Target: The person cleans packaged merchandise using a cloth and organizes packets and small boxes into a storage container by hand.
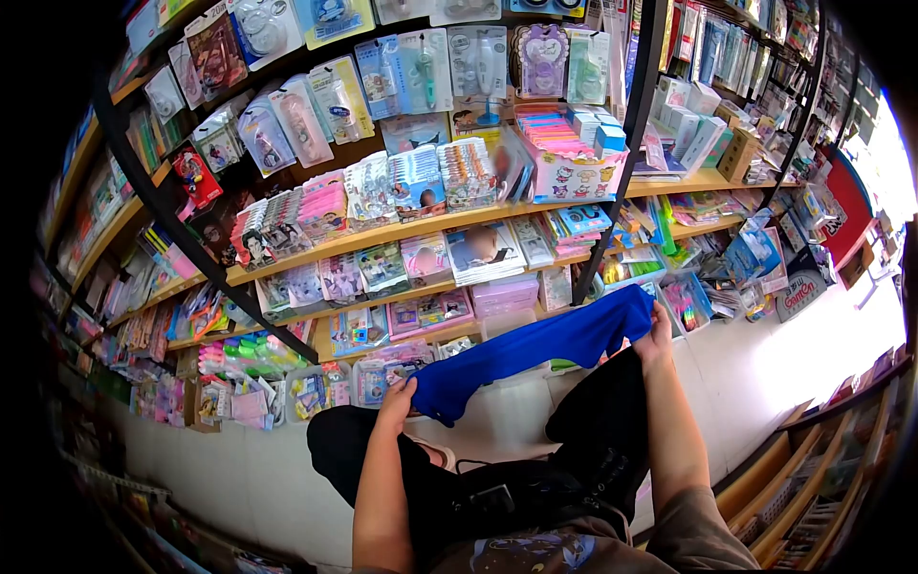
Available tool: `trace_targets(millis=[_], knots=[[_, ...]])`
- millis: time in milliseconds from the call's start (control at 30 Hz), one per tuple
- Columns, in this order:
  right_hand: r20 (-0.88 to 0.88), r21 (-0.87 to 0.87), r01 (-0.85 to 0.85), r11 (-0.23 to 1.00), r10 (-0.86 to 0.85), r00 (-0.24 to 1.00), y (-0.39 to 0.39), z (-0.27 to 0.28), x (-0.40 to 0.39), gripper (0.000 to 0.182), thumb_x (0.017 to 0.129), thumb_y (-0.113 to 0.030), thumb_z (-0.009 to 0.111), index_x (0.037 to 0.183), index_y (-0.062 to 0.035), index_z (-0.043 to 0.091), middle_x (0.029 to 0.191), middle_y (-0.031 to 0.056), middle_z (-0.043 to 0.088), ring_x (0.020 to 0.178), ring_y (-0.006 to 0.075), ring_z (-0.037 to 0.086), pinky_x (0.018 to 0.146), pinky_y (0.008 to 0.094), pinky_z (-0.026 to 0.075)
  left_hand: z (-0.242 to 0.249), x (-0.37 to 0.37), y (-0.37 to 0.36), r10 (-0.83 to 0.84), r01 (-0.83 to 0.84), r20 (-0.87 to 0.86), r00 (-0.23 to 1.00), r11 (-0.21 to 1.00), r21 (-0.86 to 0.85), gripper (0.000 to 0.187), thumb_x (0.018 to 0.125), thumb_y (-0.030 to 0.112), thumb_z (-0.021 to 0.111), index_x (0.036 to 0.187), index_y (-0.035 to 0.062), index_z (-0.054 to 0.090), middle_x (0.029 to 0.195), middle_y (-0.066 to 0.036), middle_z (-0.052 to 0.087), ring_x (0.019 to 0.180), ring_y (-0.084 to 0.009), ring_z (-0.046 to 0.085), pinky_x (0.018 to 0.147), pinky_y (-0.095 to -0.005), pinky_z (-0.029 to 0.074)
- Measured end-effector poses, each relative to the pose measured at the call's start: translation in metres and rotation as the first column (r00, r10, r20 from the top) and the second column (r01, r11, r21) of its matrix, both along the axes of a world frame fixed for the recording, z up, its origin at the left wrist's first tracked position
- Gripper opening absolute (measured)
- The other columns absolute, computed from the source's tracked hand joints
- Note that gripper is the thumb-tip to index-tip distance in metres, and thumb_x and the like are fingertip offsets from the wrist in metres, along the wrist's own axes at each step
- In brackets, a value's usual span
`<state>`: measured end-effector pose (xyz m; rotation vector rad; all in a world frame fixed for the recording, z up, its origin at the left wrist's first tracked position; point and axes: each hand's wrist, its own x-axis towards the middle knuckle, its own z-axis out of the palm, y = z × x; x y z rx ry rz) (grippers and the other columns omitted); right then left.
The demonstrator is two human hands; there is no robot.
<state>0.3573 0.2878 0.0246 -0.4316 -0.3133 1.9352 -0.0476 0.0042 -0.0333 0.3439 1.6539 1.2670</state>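
Note:
A long blue cloth stretches between my two hands above my knees. My left hand is closed on its lower left end, with the thumb on top. At the upper right end, my right hand grips the other corner. The cloth hangs in a slight sag, and its left end drops in a loose fold. My black-trousered legs are bent below it, and part of one shoe shows between them.
Ahead stand shelves packed with carded goods and small packets. A printed box of pink packets sits on the middle shelf. Plastic bins line the floor at the shelf's foot. Another rack stands at my right.

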Motion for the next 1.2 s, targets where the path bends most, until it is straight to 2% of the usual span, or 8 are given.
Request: trace_targets(millis=[433,767,867,967,1033,1100,1167,1200], knots=[[0.177,0.002,-0.044,0.999,0.043,0.983,-0.01,-0.009,-0.014,0.028,0.088,-0.022,0.044,0.095,0.0013,0.057,0.092,0.012,0.064,0.083,0.023,0.062,0.079,0.0337,0.049,-0.009,-0.005,0.001,0.06,-0.106,0.215,0.975,0.972,0.208,0.027,0.09,0.024,0.05,0.102,0.0013,0.056,0.095,-0.005,0.06,0.087,-0.0142,0.056,0.078,-0.0284,0.043],[0.465,-0.116,-0.193,0.974,0.225,0.856,-0.035,-0.005,-0.033,0.022,0.084,-0.019,0.046,0.09,-0.0005,0.056,0.084,0.0125,0.063,0.076,0.0242,0.062,0.074,0.0367,0.051,0.012,0.009,0.0,0.044,-0.054,0.139,0.989,0.996,0.068,0.03,0.089,0.027,0.05,0.102,0.0008,0.057,0.091,-0.005,0.062,0.08,-0.0151,0.058,0.075,-0.028,0.044],[0.735,-0.145,-0.317,0.937,0.317,0.599,-0.053,-0.004,-0.048,0.019,0.083,-0.016,0.048,0.084,-0.0003,0.057,0.077,0.0112,0.062,0.067,0.0211,0.062,0.065,0.0339,0.052,-0.008,0.01,0.0,-0.042,0.039,0.036,0.998,0.997,0.061,0.034,0.089,0.029,0.051,0.104,-0.0001,0.058,0.095,-0.007,0.062,0.083,-0.0145,0.057,0.078,-0.0271,0.043],[0.956,-0.155,-0.469,0.87,0.251,0.15,-0.074,-0.004,-0.066,0.037,0.077,-0.028,0.061,0.094,0.0054,0.059,0.083,0.0126,0.063,0.072,0.0208,0.062,0.065,0.0322,0.051,-0.009,0.013,0.001,-0.026,0.024,0.054,0.998,0.999,0.046,0.034,0.089,0.029,0.051,0.104,-0.0009,0.058,0.097,-0.007,0.061,0.084,-0.0144,0.057,0.077,-0.027,0.043],[0.951,-0.235,-0.761,0.604,-0.019,-0.308,-0.071,-0.035,-0.064,0.065,0.069,-0.047,0.067,0.1,0.009,0.058,0.09,0.0191,0.063,0.08,0.0278,0.062,0.07,0.0356,0.05,-0.018,0.009,0.003,0.029,-0.032,0.054,0.998,0.998,0.047,0.033,0.089,0.028,0.051,0.103,-0.0008,0.058,0.098,-0.007,0.061,0.084,-0.0143,0.057,0.077,-0.0273,0.043],[0.843,-0.328,-0.876,0.354,-0.309,-0.441,-0.083,-0.063,-0.067,0.067,0.062,-0.05,0.07,0.097,0.0056,0.062,0.098,0.022,0.061,0.09,0.0311,0.06,0.079,0.0356,0.047,-0.018,0.009,0.003,0.081,-0.089,0.097,0.992,0.993,0.076,0.033,0.089,0.028,0.051,0.104,-0.0009,0.058,0.099,-0.007,0.061,0.085,-0.0145,0.057,0.077,-0.0271,0.043],[0.748,-0.547,-0.833,0.086,-0.397,-0.532,-0.099,-0.065,-0.08,0.055,0.063,-0.044,0.071,0.095,0.0008,0.064,0.099,0.0197,0.061,0.094,0.0304,0.058,0.082,0.0357,0.045,-0.011,0.012,0.003,0.127,-0.152,0.186,0.974,0.98,0.13,0.033,0.089,0.027,0.052,0.105,-0.0012,0.057,0.1,-0.008,0.061,0.087,-0.0149,0.056,0.078,-0.0265,0.043],[0.723,-0.569,-0.819,0.077,-0.427,-0.543,-0.102,-0.082,-0.082,0.046,0.065,-0.036,0.069,0.095,-0.0011,0.065,0.098,0.0177,0.062,0.093,0.0304,0.058,0.082,0.0368,0.045,-0.013,0.011,0.003,0.105,-0.131,0.19,0.976,0.983,0.128,0.034,0.088,0.028,0.053,0.106,-0.0009,0.057,0.099,-0.007,0.061,0.087,-0.0146,0.056,0.078,-0.0263,0.043]])
